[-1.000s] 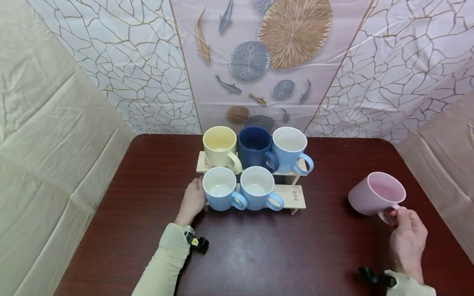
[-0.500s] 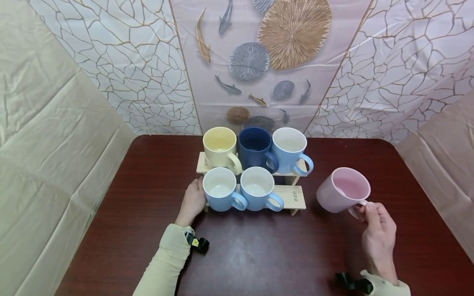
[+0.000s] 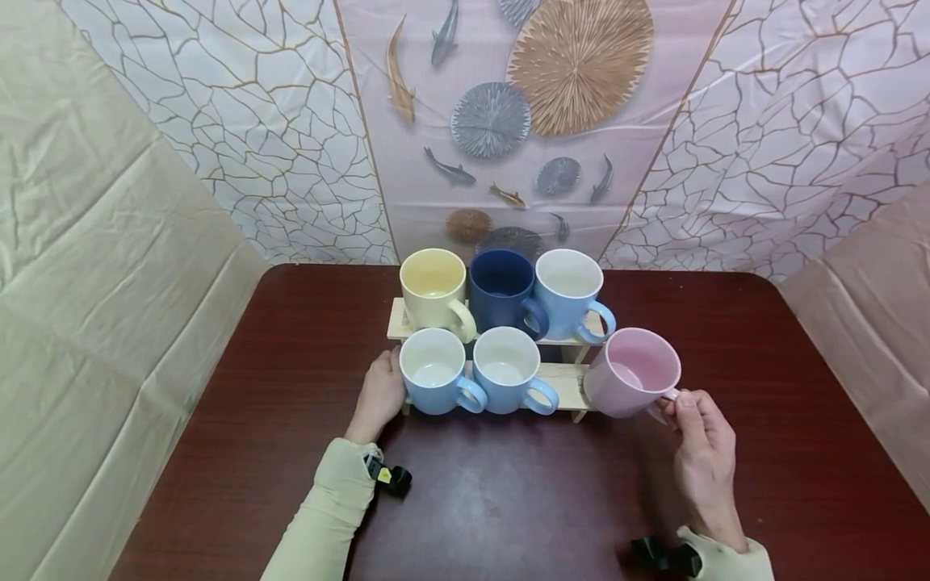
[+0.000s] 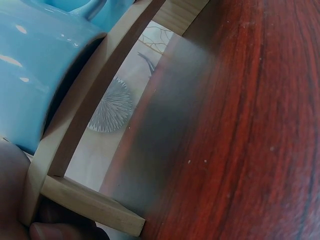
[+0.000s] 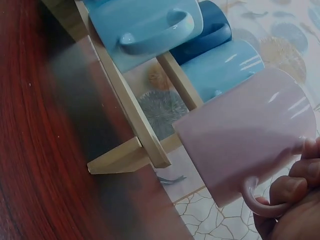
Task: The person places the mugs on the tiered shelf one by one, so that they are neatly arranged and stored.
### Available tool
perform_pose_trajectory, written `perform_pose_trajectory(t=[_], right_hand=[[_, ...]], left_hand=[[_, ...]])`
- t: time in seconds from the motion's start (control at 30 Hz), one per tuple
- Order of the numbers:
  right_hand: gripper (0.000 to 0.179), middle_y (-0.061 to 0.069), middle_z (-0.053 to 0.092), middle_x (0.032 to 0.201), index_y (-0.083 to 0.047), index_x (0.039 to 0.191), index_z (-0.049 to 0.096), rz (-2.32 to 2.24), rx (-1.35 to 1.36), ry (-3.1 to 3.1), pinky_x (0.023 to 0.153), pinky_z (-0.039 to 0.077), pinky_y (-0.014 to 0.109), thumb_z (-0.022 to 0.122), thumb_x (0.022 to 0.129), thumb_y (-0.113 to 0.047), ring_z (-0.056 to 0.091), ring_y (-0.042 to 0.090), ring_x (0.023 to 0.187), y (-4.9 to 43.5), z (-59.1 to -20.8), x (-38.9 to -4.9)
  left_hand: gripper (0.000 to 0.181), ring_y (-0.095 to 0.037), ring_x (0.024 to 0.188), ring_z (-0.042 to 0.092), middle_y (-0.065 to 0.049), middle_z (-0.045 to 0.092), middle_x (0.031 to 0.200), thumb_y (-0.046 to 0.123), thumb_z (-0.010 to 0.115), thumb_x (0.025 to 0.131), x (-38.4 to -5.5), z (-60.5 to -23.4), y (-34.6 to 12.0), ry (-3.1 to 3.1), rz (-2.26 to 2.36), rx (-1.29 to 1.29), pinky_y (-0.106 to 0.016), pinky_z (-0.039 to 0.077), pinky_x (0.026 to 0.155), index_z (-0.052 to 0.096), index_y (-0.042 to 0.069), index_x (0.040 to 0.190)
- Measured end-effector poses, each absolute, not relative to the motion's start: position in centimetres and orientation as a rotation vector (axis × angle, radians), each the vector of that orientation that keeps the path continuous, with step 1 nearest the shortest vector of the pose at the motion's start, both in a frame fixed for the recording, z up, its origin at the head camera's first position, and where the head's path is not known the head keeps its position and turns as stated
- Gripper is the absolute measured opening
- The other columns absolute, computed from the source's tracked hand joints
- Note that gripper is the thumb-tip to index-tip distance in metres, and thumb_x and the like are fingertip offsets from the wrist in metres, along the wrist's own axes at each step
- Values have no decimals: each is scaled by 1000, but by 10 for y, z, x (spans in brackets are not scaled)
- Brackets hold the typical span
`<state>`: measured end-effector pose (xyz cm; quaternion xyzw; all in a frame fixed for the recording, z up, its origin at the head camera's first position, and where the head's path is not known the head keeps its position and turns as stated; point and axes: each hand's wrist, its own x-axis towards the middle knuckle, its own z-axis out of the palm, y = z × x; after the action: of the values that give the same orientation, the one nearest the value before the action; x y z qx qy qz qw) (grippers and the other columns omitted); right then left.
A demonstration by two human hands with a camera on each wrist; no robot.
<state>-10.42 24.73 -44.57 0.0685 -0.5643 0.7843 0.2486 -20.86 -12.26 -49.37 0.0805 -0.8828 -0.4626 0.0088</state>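
Note:
A pink mug [image 3: 632, 373] hangs tilted at the right end of the wooden rack's lower shelf [image 3: 563, 383]. My right hand [image 3: 705, 452] pinches its handle; in the right wrist view the mug's base [image 5: 197, 165] is lifted beside the shelf end. At the rack's left end my left hand [image 3: 379, 391] grips the shelf, its fingers curled round the corner by the leg [image 4: 95, 202]. Two light blue mugs [image 3: 432, 371] stand upright on the lower shelf, side by side, handles to the right. To their right lies a bare stretch of shelf.
On the upper shelf stand a yellow mug [image 3: 433, 290], a navy mug [image 3: 501, 294] and another light blue mug [image 3: 568, 294], close together. The dark red table [image 3: 479, 492] meets a patterned backdrop [image 3: 291, 137] behind the rack.
My right hand has carried the pink mug leftward from the right side of the table to the rack's right end. The left hand has stayed at the rack's left end.

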Motion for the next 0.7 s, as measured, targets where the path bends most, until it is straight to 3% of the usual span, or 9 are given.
perform_pose_trajectory(t=[0.7], right_hand=[[22, 10, 59, 85, 11, 83, 47, 2129, 249, -1626, 81, 52, 24, 37, 101, 6, 63, 17, 83, 230, -436, -98]], left_hand=[[47, -30, 81, 61, -15, 59, 78, 32, 28, 107, -209, -492, -122, -2780, -1418, 246, -45, 48, 72, 58, 1, 89]])
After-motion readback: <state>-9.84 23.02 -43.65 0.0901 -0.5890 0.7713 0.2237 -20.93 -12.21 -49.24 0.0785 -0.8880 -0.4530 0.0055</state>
